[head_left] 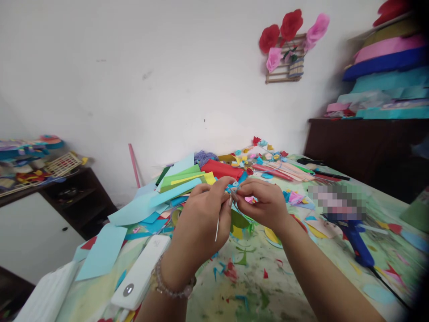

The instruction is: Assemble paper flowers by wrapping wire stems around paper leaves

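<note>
My left hand (201,219) is closed in a pinch around a thin metal wire (217,229) that hangs down below the fingers. My right hand (264,203) is closed too, its fingertips meeting the left ones at the wire's top, with a small pink paper piece (250,199) held in the fingers. Both hands hover above a table (254,286) covered with a paint-stained cloth and paper scraps. A bead bracelet (167,286) sits on my left wrist.
Sheets of coloured paper (174,185) lie piled at the table's far left. A white power bank (142,270) lies near my left wrist. A blue glue gun (357,241) rests at the right. Dark shelves (365,143) with stacked foam stand behind; paper flowers (288,36) hang on the wall.
</note>
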The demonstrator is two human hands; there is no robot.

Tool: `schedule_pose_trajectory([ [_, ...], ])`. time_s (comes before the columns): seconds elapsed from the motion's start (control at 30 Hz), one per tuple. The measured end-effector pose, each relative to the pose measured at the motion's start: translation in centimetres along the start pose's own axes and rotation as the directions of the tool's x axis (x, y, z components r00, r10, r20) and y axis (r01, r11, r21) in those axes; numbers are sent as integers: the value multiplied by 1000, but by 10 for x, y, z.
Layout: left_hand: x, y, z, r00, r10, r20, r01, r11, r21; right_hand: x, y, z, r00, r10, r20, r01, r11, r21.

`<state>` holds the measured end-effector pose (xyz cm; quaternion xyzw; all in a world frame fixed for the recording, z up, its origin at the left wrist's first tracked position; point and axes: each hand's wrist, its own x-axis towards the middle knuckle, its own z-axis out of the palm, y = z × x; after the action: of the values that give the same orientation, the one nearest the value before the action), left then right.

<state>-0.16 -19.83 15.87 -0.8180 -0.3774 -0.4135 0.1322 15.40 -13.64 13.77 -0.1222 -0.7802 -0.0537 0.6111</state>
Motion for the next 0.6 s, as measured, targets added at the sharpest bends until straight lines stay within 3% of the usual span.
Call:
schedule_pose_trajectory([
  [0.27,0,3,1,1000,1,25,-2,1000,21,-7,-2,8,992,-56,-110,38,985,-165],
  [0.37,0,2,1,997,-45,62,46,999,-12,-10,0,10,990,-70,-126,45,980,-195],
  [0.5,-3,-8,-8,971,-140,193,160,983,-88,-9,6,10,998,-15,-57,7,992,-127],
  [0.6,-10,-20,-21,942,-122,314,165,980,-114,-7,9,10,999,26,45,-23,996,-83],
])
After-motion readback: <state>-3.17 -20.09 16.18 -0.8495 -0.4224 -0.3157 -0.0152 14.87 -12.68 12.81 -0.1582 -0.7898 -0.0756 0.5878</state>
